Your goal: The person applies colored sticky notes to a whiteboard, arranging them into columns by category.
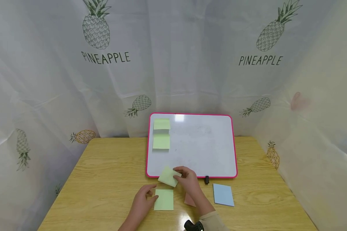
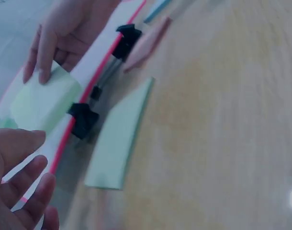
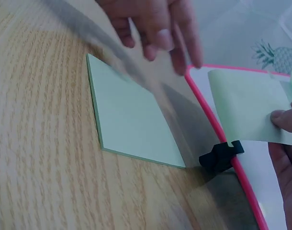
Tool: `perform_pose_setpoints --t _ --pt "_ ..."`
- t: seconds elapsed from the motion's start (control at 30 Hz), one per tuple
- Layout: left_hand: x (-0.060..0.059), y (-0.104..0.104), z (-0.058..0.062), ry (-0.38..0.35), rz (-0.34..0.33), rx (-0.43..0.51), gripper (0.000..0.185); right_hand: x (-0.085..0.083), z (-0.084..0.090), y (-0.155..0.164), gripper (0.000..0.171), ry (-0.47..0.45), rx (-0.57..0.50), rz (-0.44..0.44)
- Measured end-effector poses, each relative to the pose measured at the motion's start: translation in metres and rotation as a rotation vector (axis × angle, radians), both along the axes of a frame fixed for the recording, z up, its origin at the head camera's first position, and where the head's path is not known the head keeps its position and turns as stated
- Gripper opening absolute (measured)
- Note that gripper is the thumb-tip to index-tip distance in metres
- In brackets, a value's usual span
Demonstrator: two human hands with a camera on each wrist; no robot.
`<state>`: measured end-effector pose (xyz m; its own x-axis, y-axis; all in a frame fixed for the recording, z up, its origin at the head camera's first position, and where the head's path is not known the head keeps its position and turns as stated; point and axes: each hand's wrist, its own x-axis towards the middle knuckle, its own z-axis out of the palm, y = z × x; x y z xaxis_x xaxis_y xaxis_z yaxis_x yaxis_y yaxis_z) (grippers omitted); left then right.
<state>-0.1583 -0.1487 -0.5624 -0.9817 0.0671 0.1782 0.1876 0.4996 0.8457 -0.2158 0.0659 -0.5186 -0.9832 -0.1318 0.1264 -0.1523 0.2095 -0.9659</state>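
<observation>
My right hand (image 1: 181,175) pinches a single light-green sticky note (image 1: 169,176) just over the bottom edge of a pink-framed whiteboard (image 1: 202,144). The right wrist view shows the thumb on the note (image 3: 249,105). The left wrist view shows fingertips on the note's (image 2: 43,98) corner. Two more green notes (image 1: 161,124) (image 1: 161,141) are stuck in a column on the board's left side. My left hand (image 1: 151,194) lies with relaxed fingers at the left edge of the green note pad (image 1: 164,199) on the table and holds nothing. The pad (image 3: 131,117) lies flat.
A pink pad (image 1: 189,199) lies partly under my right wrist, and a blue pad (image 1: 223,194) sits to its right. Black clips (image 1: 206,179) stick out from the board's bottom frame. White pineapple-print curtains enclose the wooden table (image 1: 104,166) on three sides.
</observation>
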Motion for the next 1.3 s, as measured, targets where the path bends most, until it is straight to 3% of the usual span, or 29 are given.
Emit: perform_pose_setpoints --t 0.1,0.33,0.6,0.77,0.9,1.1,1.3 --pt "-0.005 0.004 0.015 -0.028 0.012 0.069 0.040 0.005 0.014 0.000 0.019 0.023 0.012 0.022" --pt "-0.016 0.012 0.045 -0.081 -0.058 0.209 0.040 0.001 0.017 0.002 0.014 0.192 -0.056 0.105" --pt "-0.029 0.012 0.064 -0.206 -0.083 0.342 0.041 -0.002 0.022 0.000 0.010 0.018 -0.101 0.095" --pt "-0.039 0.009 0.072 -0.257 -0.125 0.442 0.043 0.000 0.032 0.000 0.009 0.065 -0.074 0.152" --pt "-0.044 0.007 0.074 -0.277 -0.066 0.438 0.042 0.001 0.037 0.000 0.008 0.110 -0.018 0.189" --pt "-0.050 0.006 0.072 -0.276 0.028 0.410 0.026 -0.003 0.038 0.001 0.011 0.095 -0.012 0.244" --pt "-0.059 0.002 0.071 -0.286 0.096 0.432 0.019 -0.011 0.037 0.001 0.014 0.052 -0.016 0.207"
